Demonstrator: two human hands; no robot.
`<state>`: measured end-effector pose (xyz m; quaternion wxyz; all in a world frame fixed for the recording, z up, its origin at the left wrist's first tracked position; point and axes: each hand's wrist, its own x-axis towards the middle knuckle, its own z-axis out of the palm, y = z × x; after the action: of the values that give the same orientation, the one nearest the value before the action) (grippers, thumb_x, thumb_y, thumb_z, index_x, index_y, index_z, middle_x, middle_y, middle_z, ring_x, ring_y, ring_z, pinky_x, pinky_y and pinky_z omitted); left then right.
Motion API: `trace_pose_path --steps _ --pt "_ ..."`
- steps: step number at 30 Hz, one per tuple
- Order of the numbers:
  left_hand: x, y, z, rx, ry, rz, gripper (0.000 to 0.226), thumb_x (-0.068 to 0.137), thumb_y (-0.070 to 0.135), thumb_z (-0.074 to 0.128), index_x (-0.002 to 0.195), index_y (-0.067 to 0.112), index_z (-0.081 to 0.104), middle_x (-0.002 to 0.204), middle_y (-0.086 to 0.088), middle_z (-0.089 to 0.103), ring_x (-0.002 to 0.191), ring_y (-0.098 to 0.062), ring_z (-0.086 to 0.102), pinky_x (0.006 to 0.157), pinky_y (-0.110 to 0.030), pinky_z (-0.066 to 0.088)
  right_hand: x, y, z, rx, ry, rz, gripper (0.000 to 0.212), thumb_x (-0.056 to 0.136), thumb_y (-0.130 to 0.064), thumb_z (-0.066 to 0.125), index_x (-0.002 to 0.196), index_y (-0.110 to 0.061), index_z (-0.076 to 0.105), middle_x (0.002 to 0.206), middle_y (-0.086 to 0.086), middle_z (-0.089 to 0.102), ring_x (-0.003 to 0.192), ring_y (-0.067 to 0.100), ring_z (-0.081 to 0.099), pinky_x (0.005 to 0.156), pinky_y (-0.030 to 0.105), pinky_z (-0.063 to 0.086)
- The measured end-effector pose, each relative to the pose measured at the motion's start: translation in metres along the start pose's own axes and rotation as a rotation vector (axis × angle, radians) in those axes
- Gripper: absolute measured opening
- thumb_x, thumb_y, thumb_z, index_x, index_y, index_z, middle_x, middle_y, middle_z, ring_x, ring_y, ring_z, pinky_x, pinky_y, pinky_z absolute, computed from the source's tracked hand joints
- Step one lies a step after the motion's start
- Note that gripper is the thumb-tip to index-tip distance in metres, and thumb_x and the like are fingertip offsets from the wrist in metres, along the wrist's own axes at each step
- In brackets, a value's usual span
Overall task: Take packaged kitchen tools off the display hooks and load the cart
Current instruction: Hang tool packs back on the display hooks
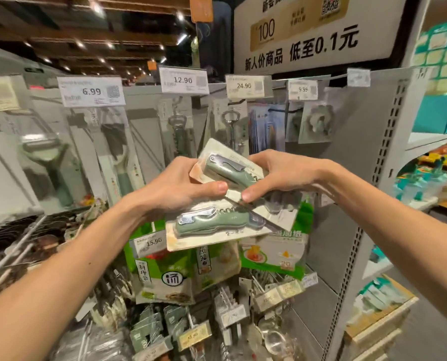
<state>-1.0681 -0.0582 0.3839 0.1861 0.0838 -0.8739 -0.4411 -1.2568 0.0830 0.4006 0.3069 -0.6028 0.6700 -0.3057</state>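
Two carded packs of green folding corkscrews are held in front of the hook display. The upper corkscrew pack (227,168) is tilted, and both hands grip it: my left hand (180,186) from the left, my right hand (277,175) from the right. The lower corkscrew pack (212,225) lies almost flat just under my thumbs; which hand carries it is hidden. More packaged tools hang behind: a peeler (48,157), a bottle opener (121,157) and metal corkscrews (230,126). No cart is in view.
Price tags (183,80) line the top rail. Green bag packs (165,272) and small hardware packs (230,308) hang below my hands. A grey shelf upright (389,152) stands to the right, with stocked shelves (436,162) beyond it.
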Motion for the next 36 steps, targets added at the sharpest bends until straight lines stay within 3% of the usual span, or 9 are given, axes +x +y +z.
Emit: trace_pose_path --steps 4,6,9,15,19,22,28,31,36 --pt "0.01 0.001 -0.002 -0.014 0.129 0.04 0.027 0.086 0.012 0.074 0.111 0.019 0.071 0.103 0.005 0.077 0.095 -0.011 0.072 0.077 -0.019 0.054 -0.007 0.019 -0.04 0.164 -0.08 -0.057 0.097 0.05 -0.054 0.092 0.131 -0.015 0.056 0.122 0.015 0.069 0.105 0.039 0.066 0.09 0.056 0.05" --pt "0.013 0.001 -0.001 -0.036 0.215 0.075 0.024 0.087 0.012 0.072 0.106 0.027 0.071 0.101 0.013 0.076 0.094 -0.001 0.07 0.077 -0.013 0.051 -0.011 0.041 -0.052 0.55 -0.092 -0.074 0.113 0.043 -0.058 0.093 0.138 -0.013 0.049 0.121 0.014 0.069 0.101 0.03 0.068 0.082 0.048 0.057" --pt "0.019 -0.002 0.003 -0.171 0.354 0.091 0.024 0.086 0.011 0.07 0.102 0.029 0.069 0.095 0.018 0.076 0.088 0.003 0.07 0.075 -0.012 0.05 -0.01 0.066 -0.036 1.013 -0.171 -0.239 0.134 0.047 -0.061 0.09 0.154 -0.011 0.027 0.151 0.02 0.038 0.12 0.035 0.059 0.093 0.058 0.051" --pt "0.026 -0.011 0.033 -0.391 0.536 0.008 0.018 0.088 0.008 0.07 0.097 0.024 0.071 0.09 0.01 0.078 0.081 -0.001 0.072 0.064 -0.011 0.052 0.017 0.039 0.041 1.414 0.177 -0.456 0.112 0.052 -0.047 0.093 0.144 -0.006 0.045 0.144 0.022 0.051 0.134 0.037 0.049 0.113 0.056 0.034" --pt "0.016 -0.017 0.058 -0.555 0.565 -0.087 0.018 0.089 0.011 0.07 0.105 0.019 0.071 0.098 -0.001 0.078 0.09 -0.017 0.075 0.071 -0.029 0.059 0.023 0.008 0.054 1.366 0.661 -0.304 0.077 0.066 -0.023 0.088 0.134 -0.005 0.056 0.117 0.019 0.07 0.105 0.033 0.069 0.092 0.05 0.056" --pt "0.006 -0.019 0.067 -0.601 0.539 -0.135 0.019 0.088 0.016 0.071 0.106 0.018 0.071 0.099 -0.002 0.078 0.092 -0.02 0.074 0.078 -0.035 0.059 0.018 0.008 0.059 1.281 0.809 -0.193 0.049 0.078 -0.006 0.079 0.123 -0.003 0.061 0.104 0.017 0.075 0.094 0.033 0.073 0.084 0.05 0.059" --pt "0.003 -0.017 0.045 -0.692 0.477 -0.128 0.061 0.062 0.04 0.076 0.117 0.02 0.063 0.091 0.005 0.077 0.078 -0.01 0.07 0.065 -0.026 0.054 0.007 0.011 0.049 0.959 0.832 -0.165 0.043 0.075 -0.007 0.082 0.115 -0.008 0.064 0.1 0.01 0.077 0.086 0.026 0.075 0.076 0.04 0.061" --pt "0.013 -0.009 0.032 -0.435 0.443 -0.076 0.073 0.056 0.053 0.077 0.121 0.029 0.057 0.094 0.005 0.076 0.08 -0.006 0.07 0.067 -0.025 0.054 0.009 0.012 0.042 0.753 0.785 -0.178 0.039 0.07 -0.007 0.086 0.103 -0.011 0.067 0.091 0.004 0.078 0.082 0.02 0.075 0.075 0.037 0.061" --pt "0.045 0.001 0.045 -0.175 0.424 0.0 0.059 0.069 0.028 0.087 0.118 0.026 0.056 0.096 0.004 0.075 0.084 -0.006 0.073 0.075 -0.025 0.055 0.021 0.011 0.032 0.794 0.697 -0.187 0.04 0.079 -0.014 0.08 0.114 -0.002 0.064 0.1 0.012 0.076 0.094 0.028 0.074 0.084 0.045 0.06"
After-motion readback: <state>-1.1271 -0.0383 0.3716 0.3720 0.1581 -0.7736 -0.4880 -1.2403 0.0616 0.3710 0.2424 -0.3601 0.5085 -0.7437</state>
